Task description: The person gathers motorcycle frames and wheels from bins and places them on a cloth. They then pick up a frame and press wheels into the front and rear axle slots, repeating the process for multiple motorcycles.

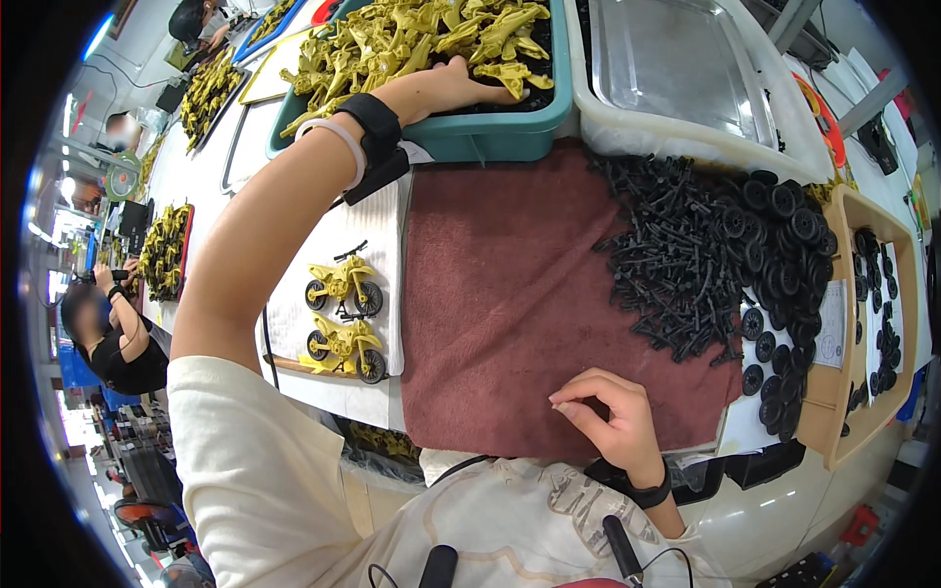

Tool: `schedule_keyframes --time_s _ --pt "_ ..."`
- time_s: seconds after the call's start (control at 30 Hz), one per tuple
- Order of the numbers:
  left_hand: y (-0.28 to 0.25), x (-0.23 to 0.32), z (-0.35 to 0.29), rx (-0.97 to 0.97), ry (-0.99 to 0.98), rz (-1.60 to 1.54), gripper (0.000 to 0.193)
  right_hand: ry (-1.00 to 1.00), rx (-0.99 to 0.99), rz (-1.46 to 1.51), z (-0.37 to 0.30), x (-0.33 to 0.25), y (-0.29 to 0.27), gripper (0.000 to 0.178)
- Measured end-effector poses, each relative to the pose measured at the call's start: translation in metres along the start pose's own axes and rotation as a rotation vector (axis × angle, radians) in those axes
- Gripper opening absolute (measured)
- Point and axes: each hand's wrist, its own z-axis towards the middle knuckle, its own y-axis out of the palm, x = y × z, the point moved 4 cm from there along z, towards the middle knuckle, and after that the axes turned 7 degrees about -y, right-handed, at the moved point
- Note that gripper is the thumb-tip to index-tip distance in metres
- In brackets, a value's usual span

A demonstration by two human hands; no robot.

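My left hand [453,90] reaches into a teal bin [490,147] heaped with yellow toy motorcycle bodies [402,44]. Its thumb and fingers are apart, and the fingers lie against one yellow body [512,78] at the bin's right side. Over the dark red cloth [510,294], near its front edge, my right hand [618,421] is closed, thumb and index tips meeting, with nothing visible between them. Two toy motorcycles with black wheels and handlebars, one farther [343,286] and one nearer [343,348], lie on a white pad left of the cloth.
Black small rod-like parts [671,265] and black wheels [784,245] are piled on the right. Beyond them stands a tan tray [838,402] with more wheels. A white tub [676,132] holding a metal tray is at the back. Other people [118,333] work at the left.
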Motion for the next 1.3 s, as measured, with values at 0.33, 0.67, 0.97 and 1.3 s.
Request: schedule_keyframes --time_s 0.33,0.67,0.97,1.3 --pt "-0.006 -0.002 -0.003 -0.111 0.136 -0.288 0.098 0.003 0.010 0.011 0.000 -0.001 0.000 0.011" --pt "-0.001 0.010 -0.004 -0.231 0.088 -0.365 0.080 0.018 0.006 0.031 0.001 0.001 -0.002 0.011" --pt "-0.009 0.006 -0.015 -0.250 0.020 -0.292 0.077 0.016 0.020 0.050 -0.002 0.002 -0.002 0.011" --pt "-0.006 -0.007 0.002 -0.131 0.030 -0.192 0.071 0.033 0.032 0.086 -0.003 0.002 -0.003 0.013"
